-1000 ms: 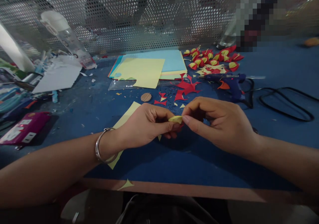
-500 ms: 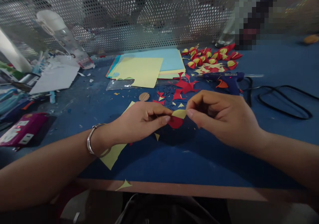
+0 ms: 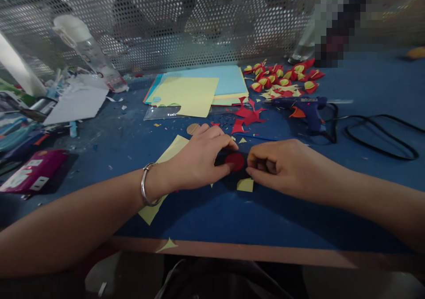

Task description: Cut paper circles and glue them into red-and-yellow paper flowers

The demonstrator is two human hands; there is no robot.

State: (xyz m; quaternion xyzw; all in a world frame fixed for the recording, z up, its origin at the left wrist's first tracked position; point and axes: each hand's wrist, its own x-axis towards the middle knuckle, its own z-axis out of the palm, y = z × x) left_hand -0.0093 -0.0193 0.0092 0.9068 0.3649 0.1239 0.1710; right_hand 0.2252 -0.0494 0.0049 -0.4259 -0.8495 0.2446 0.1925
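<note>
A red paper circle [image 3: 235, 161] lies on the blue table between my hands. My left hand [image 3: 204, 159], with a silver bracelet at the wrist, has its thumb and forefinger apart at the circle's left edge. To the right of the circle, my right hand [image 3: 277, 166] has curled fingers and its thumb near the forefinger; whether something small is between them cannot be seen. A small yellow paper piece [image 3: 245, 185] lies just below the circle. Under my left wrist and hand runs a yellow paper strip [image 3: 151, 212], partly covered.
Behind lie coloured sheets [image 3: 199, 93], red scraps [image 3: 247, 115], red-and-yellow folded pieces [image 3: 283, 75] and a blue glue gun [image 3: 312, 113] with a black cable. A wooden disc [image 3: 192, 129] is behind my left hand. At left are a purple box [image 3: 36, 170] and a bottle [image 3: 89, 51].
My hands have let go of the yellow piece, which now lies on the table below the red circle. My left hand has opened and turned palm down; my right hand has lowered slightly.
</note>
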